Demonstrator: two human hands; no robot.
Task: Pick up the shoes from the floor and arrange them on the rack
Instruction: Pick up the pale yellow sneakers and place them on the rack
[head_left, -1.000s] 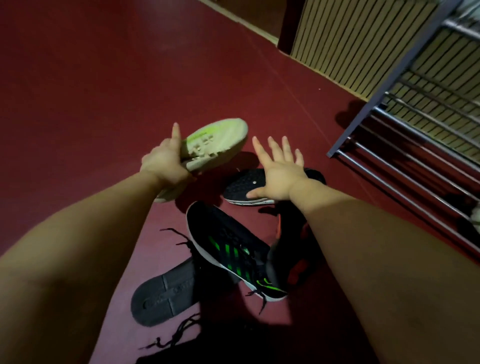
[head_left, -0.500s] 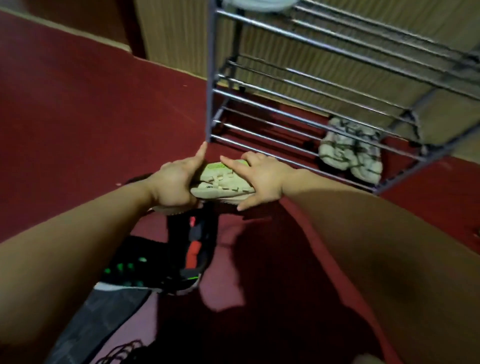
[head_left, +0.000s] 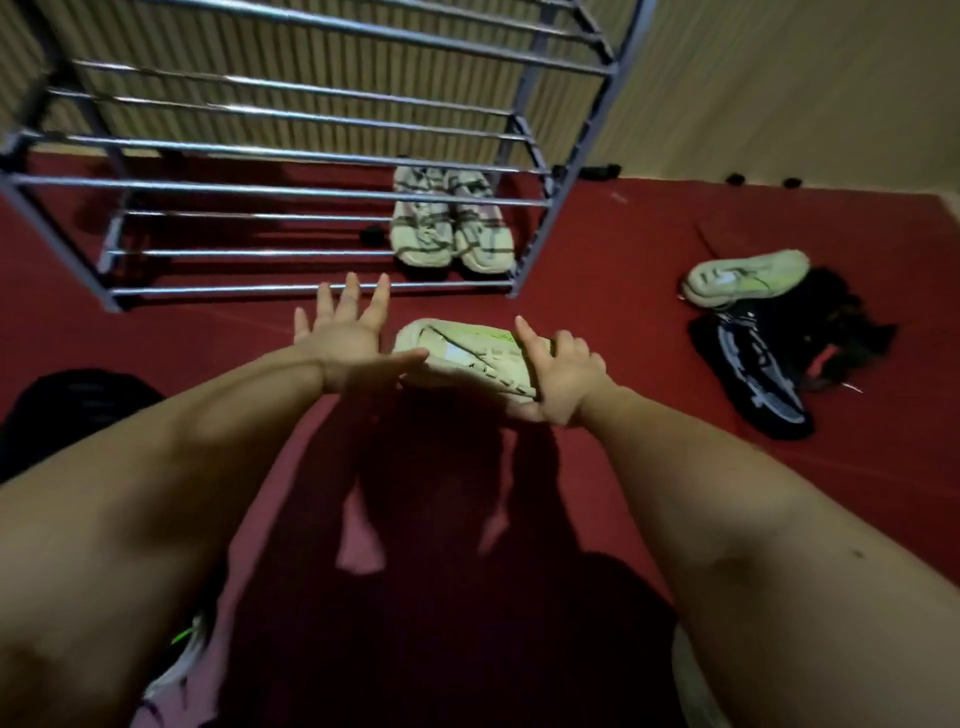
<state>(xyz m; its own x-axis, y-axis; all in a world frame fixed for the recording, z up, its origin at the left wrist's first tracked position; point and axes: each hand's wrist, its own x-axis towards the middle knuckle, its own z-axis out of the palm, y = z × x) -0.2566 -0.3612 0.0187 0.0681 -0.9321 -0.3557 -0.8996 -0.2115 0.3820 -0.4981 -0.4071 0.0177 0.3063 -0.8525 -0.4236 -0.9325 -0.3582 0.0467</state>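
Biggest thing here is the dark red floor (head_left: 649, 322), and sitting on it against the wall is the grey metal shoe rack with rows of thin horizontal bars (head_left: 291, 187). A pair of cream trainers with dark stripes (head_left: 449, 223) is sitting toes-out down at the right end of the rack's bottom level, so that corner is taken and the left stretch of bars is free.

Off to the right, well apart from the rack, a pile is lying on the floor: a black trainer with white patterning (head_left: 753, 369) and on top of it a pale cream trainer with a lime green streak (head_left: 748, 278), which looks like the mate of the one in hand.

The matching cream and lime trainer (head_left: 467, 351) is hanging sideways just in front of the rack's lowest bar. The right hand (head_left: 563, 374) is doing the work, its grip wrapped round one end of the shoe. The left hand (head_left: 345, 343) is spread flat with fingers splayed, grip open, thumb only brushing the other end, probably steadying it.

My guess is the shoe is heading for a free spot on the bars.
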